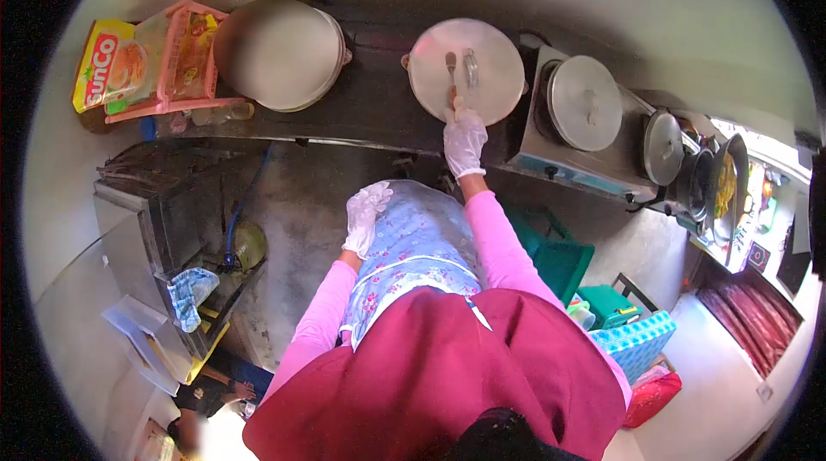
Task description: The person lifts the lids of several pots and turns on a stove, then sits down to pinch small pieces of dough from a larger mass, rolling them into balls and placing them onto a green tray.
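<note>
My right hand [465,136], in a clear plastic glove, reaches over the counter. Its fingers close on the brown handle of a small utensil [452,74] with a dark, flat head, possibly a brush. That utensil lies over a round pale lid [490,44] with a metal handle [471,68], which covers a pot on the dark counter. My left hand [367,210], gloved too, rests by the front of a blue flowered apron [413,242]. Its fingers are loosely stretched, and nothing shows in them.
Another round lidded pot [301,65] stands left, beside a pink basket [172,82] and a yellow SunCo pack [99,65]. Right is a metal stove [551,162] with lidded pans [587,100]. Below are a green crate [555,259] and gas cylinder [249,244]. Another person [202,401] is at lower left.
</note>
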Demonstrator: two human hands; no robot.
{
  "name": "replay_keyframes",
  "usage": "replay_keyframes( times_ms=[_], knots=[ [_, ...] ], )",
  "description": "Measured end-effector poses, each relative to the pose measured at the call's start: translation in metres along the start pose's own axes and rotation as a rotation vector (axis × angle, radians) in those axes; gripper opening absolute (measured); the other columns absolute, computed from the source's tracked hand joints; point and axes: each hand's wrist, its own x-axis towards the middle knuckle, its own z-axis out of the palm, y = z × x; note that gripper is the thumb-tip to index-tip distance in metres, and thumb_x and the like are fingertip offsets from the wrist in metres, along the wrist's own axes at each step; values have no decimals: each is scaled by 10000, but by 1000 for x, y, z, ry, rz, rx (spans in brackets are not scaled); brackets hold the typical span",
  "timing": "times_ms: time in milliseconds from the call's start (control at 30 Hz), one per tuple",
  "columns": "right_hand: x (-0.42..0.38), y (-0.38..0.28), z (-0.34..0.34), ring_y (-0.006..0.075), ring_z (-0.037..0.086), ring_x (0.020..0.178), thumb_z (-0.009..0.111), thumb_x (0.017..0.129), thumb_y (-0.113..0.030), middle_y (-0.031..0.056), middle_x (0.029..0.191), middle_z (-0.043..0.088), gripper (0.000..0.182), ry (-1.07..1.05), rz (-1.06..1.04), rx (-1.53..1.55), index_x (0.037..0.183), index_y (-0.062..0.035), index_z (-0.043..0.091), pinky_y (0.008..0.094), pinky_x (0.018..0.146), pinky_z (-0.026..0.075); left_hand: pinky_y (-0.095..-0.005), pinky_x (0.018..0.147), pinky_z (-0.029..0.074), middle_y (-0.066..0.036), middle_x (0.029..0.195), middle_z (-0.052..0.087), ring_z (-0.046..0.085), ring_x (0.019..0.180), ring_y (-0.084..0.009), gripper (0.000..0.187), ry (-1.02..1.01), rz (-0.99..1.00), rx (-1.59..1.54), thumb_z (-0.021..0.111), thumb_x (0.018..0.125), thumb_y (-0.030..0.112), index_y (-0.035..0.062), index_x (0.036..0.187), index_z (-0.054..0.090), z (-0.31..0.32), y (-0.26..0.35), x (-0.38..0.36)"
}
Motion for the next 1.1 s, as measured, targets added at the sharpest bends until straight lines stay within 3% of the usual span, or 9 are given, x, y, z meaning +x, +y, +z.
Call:
replay_keyframes(
  times_ms=[100,200,400,500,567,667,767,933,1100],
  knots=[
    [4,-4,-16,360,611,787,613,880,-261,192,792,610,248,12,16,-50,827,-19,622,458,689,479,-262,756,494,-93,1006,707,657,874,-142,315,-34,-23,24,589,949,281,27,1120,665,4,-10,-6],
    [-5,-3,-39,334,602,839,601,876,-159,162,905,627,266,23,13,-40,1120,-51,619,441,745,481,-243,719,494,-93,989,708,656,850,-133,307,-76,-66,69,586,949,269,15,1101,670,6,-19,-1],
    [-103,21,-52,303,568,874,607,887,-93,137,953,617,311,164,-47,231,1199,-84,611,424,807,471,-241,670,487,-86,915,707,631,771,-117,217,-124,-93,279,607,914,168,-5,1016,688,-6,-13,31],
    [-178,50,-36,332,603,968,539,926,-241,166,1014,651,286,-299,339,279,1122,-64,648,412,836,473,-245,638,475,-66,864,696,605,723,-106,176,-68,-68,432,629,869,108,-1,989,697,-25,-16,60],
    [-242,86,9,357,623,887,557,899,-293,172,935,678,312,-235,688,598,977,-24,693,416,814,480,-272,694,500,-100,893,706,646,794,-150,184,-3,81,596,602,858,88,-15,976,698,-47,-45,88],
    [-292,133,30,218,646,779,597,895,-252,108,898,700,248,-317,89,-198,904,-34,715,350,681,495,-302,744,513,-124,920,709,666,852,-191,186,62,42,579,585,855,72,-22,971,697,-53,-37,91],
    [-305,143,35,106,611,691,623,900,-204,58,835,675,201,-205,1076,922,908,-24,713,277,579,480,-315,737,503,-105,936,703,650,833,-186,196,97,8,601,599,879,116,-15,993,689,-69,-63,109],
    [-315,178,67,112,587,628,664,870,-158,46,755,657,166,-85,1170,1008,894,-1,712,267,560,466,-266,704,496,-71,883,677,608,761,-124,192,225,898,956,644,906,171,10,1000,687,19,-12,78],
    [-357,215,104,233,647,749,626,875,-242,135,865,712,278,-111,929,718,951,10,713,328,742,494,-295,689,487,-76,854,640,589,744,-148,314,309,1127,882,790,787,242,23,958,644,146,38,64]
  ],
)
